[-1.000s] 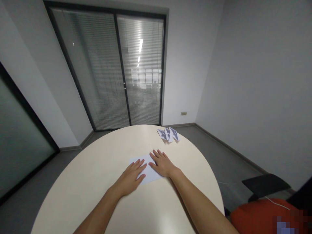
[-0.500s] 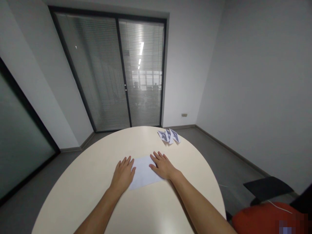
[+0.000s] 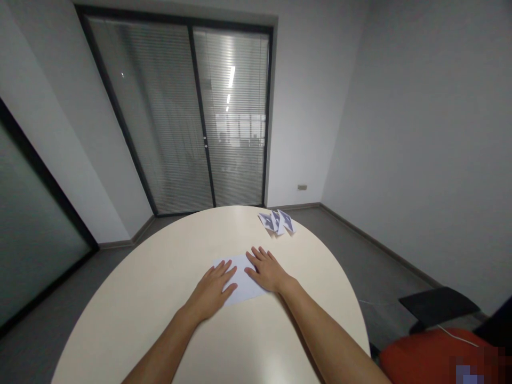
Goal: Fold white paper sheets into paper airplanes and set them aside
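A pale sheet of paper lies flat on the round cream table, directly in front of me. My left hand rests over the sheet's left part, fingers spread and thumb pointing right. On the sheet's right edge lies my right hand, palm down with fingers apart. Neither hand grips anything. Beyond my right hand, near the table's far right edge, several folded paper pieces with dark printed patches overlap one another.
An office chair with a red seat and a black armrest stands at the lower right. Behind the table is a glass partition with blinds. A wall socket sits low on the white wall.
My left hand has slid to the right, from the sheet's left edge further onto the paper. My right hand has stayed in place.
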The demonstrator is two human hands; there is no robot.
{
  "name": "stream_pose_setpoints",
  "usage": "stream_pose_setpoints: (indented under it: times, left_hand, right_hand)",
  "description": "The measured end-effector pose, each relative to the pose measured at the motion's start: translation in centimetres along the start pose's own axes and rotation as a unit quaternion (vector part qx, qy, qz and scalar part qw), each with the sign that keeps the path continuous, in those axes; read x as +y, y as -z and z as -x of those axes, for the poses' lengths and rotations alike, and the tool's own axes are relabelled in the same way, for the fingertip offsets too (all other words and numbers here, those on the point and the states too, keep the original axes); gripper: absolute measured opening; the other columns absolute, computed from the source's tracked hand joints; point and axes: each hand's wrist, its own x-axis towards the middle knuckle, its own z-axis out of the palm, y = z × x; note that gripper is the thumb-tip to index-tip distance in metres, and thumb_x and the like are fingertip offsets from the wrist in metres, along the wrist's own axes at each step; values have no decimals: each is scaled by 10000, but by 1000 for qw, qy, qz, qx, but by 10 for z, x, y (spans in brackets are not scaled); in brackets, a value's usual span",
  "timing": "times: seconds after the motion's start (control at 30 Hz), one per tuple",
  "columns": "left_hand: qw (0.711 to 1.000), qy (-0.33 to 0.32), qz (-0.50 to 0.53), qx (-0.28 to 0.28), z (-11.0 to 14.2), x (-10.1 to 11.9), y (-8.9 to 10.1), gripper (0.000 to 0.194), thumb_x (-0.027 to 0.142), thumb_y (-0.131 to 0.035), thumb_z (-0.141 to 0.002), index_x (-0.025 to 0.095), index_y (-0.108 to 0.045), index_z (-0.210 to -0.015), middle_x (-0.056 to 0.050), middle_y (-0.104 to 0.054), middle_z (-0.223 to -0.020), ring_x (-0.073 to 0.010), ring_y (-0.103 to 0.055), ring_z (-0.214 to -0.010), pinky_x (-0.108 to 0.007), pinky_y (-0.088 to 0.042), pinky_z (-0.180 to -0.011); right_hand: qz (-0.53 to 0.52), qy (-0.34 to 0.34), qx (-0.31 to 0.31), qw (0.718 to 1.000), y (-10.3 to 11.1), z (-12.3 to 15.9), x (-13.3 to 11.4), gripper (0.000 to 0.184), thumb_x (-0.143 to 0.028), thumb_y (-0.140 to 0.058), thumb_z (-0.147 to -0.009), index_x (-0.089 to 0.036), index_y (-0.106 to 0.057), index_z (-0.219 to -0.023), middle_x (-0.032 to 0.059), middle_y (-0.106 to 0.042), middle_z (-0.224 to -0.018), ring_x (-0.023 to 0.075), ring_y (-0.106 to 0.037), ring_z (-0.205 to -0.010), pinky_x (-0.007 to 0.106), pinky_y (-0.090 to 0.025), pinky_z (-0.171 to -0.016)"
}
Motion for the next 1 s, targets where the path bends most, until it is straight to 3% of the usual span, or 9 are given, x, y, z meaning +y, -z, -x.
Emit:
stream_pose_setpoints:
  times: [0.27, 0.37, 0.53, 0.7, 0.77, 0.87, 1.0]
  left_hand:
    - [998, 50, -19, 32, 1, -3, 5, 441, 382, -449, -1014, 261, -540, -1428, -87, -405, -1567, -283, -353, -1465, -520, -285, -1192]
    - [999, 18, -17, 45, 4, -3, 9, 420, 360, -452, -1013, 266, -563, -1407, -79, -456, -1539, -271, -370, -1457, -526, -249, -1208]
    - [995, -89, 43, -16, 9, 2, 14, 615, 511, -618, -904, 314, -480, -1470, -53, -365, -1594, -276, -317, -1483, -505, -234, -1224]
    - [998, -51, 41, -17, 6, -2, 4, 660, 605, -545, -916, 281, -463, -1486, -80, -315, -1612, -298, -262, -1503, -528, -207, -1225]
    - [999, -27, 30, -2, 4, -7, 1, 656, 607, -513, -931, 262, -463, -1487, -91, -309, -1613, -306, -247, -1506, -527, -208, -1223]
    - [1000, 7, 10, 9, 3, -12, -1, 619, 578, -467, -960, 251, -469, -1485, -89, -320, -1609, -317, -240, -1506, -532, -217, -1217]
    - [1000, 28, -3, 10, 3, -12, 2, 602, 558, -441, -972, 249, -467, -1488, -80, -325, -1608, -332, -238, -1505, -545, -219, -1213]
  right_hand:
    - [49, -58, 35, 997, 4, -1, 11, 610, -509, -331, -1025, -201, -356, -1551, 132, -223, -1645, 362, -148, -1519, 581, -102, -1197]
    - [58, -69, 61, 994, 3, -1, 18, 556, -439, -355, -1028, -203, -390, -1530, 134, -278, -1628, 354, -207, -1503, 578, -147, -1188]
    - [47, -60, 80, 994, 2, -2, 19, 513, -371, -362, -1026, -181, -440, -1495, 145, -334, -1603, 348, -260, -1487, 585, -191, -1179]
    - [22, -20, 114, 993, 4, -3, 17, 485, -348, -382, -1019, -190, -473, -1468, 142, -374, -1583, 316, -268, -1489, 583, -170, -1190]
    - [-2, 16, 114, 993, 5, -2, 16, 486, -372, -377, -1022, -193, -484, -1461, 145, -405, -1564, 304, -300, -1477, 582, -162, -1194]
    - [-35, 95, 69, 992, 7, 0, 14, 519, -488, -425, -1000, -230, -526, -1439, 129, -438, -1547, 313, -311, -1473, 586, -162, -1193]
    - [-23, 116, 23, 993, 8, 2, 10, 754, -699, -594, -836, -264, -529, -1449, 122, -394, -1573, 392, -94, -1522, 652, -16, -1182]
